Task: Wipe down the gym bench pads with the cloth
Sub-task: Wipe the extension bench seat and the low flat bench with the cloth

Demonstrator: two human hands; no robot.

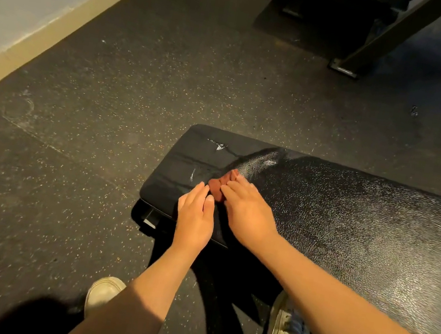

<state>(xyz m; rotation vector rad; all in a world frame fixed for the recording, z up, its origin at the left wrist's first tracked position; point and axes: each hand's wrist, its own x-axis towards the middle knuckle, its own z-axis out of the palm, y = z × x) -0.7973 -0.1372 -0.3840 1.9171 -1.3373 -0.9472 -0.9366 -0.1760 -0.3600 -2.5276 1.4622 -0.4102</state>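
A black cracked gym bench pad [348,230] fills the right centre of the head view, its left end torn and scuffed. A small reddish-brown cloth [219,185] lies bunched on that left end. My right hand [247,211] lies flat with straight fingers pressing on the cloth, covering most of it. My left hand [195,215] rests flat on the pad just left of the cloth, fingers straight, thumb close to the cloth's edge.
Dark speckled rubber floor [103,134] surrounds the bench. A pale wall with a beige skirting [47,32] runs along the upper left. A black machine frame [365,31] stands at the top right. My two light shoes [104,292] are below the bench.
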